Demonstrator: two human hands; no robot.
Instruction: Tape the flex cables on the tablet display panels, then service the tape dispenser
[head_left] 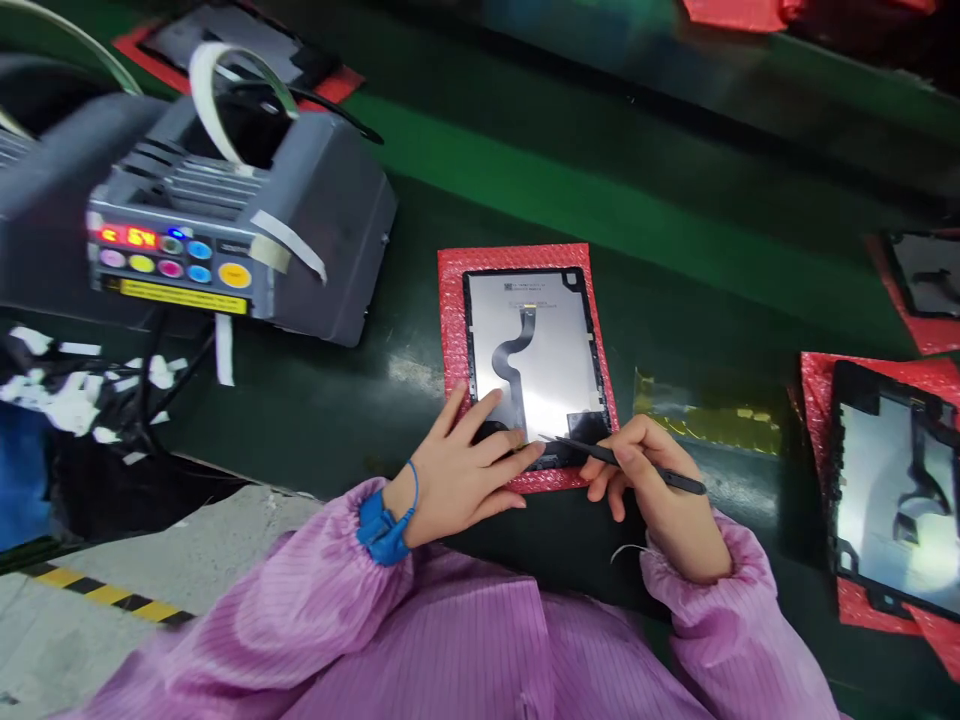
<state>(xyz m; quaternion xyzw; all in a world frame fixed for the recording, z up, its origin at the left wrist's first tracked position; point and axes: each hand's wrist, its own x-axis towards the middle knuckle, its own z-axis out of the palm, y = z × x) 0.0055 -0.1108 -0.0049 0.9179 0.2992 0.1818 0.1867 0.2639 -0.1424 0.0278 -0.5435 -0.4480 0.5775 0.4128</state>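
Note:
A tablet screen panel (559,365) lies back side up on a sheet of red bubble wrap (454,300). Down its silver back runs a dark, wavy flex cable (507,362). My left hand (461,470) is spread over the panel's lower left part, fingers apart, with a blue wrist strap (384,528) at the cuff. Between the thumb and fingers of my right hand (660,475) are black tweezers (630,464). Their tips point left at the panel's lower edge, close to my left fingertips. Whether the tips touch anything is too small to tell.
A grey tape dispenser (322,230) with a lit display stands at the left. Amber tape pieces (705,412) lie right of the panel. Another panel (877,480) on red wrap sits at far right. White scraps (67,400) litter the left edge.

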